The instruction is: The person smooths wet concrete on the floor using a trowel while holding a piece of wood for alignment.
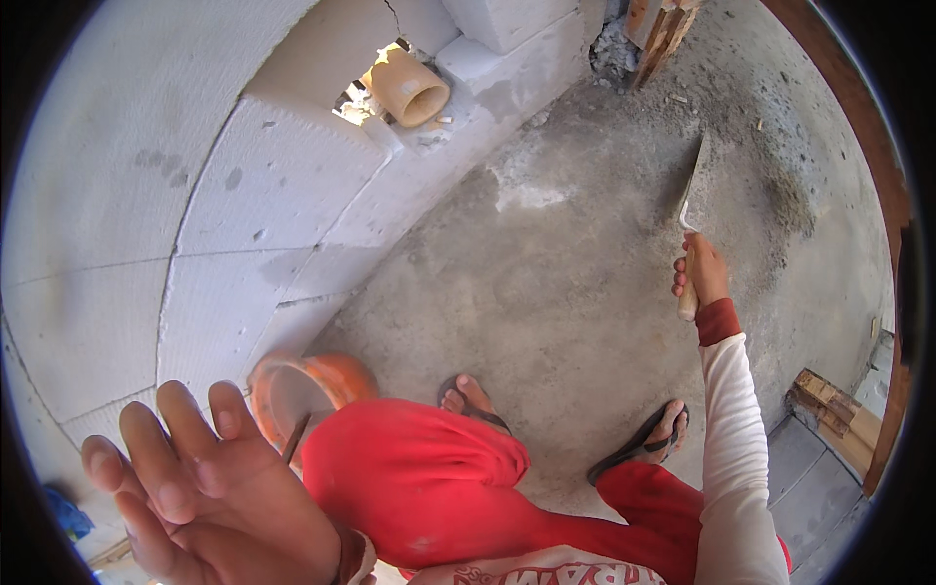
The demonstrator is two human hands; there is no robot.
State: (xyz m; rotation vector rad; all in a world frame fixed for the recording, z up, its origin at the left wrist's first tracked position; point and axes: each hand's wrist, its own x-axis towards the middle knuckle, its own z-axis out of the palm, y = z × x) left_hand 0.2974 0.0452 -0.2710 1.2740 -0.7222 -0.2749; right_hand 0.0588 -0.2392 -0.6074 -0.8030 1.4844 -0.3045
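In my right hand [710,268] is a trowel [688,205], gripped by its wooden handle, with the blade pointing away from me over the concrete floor. Beside the blade lies a patch of loose grey mortar [788,200]. My left hand [210,497] is raised palm up at the lower left, fingers spread and a little curled, with nothing in it. Near that hand an orange bucket [341,375] stands on the floor by my knee, partly hidden by my red trouser leg.
A wall of white blocks [249,185] runs along the left. A short tan pipe [409,88] sticks out of a gap in it. Wooden pieces [665,39] stand at the far end, and more wood [834,409] lies at the right, next to grey blocks [814,487].
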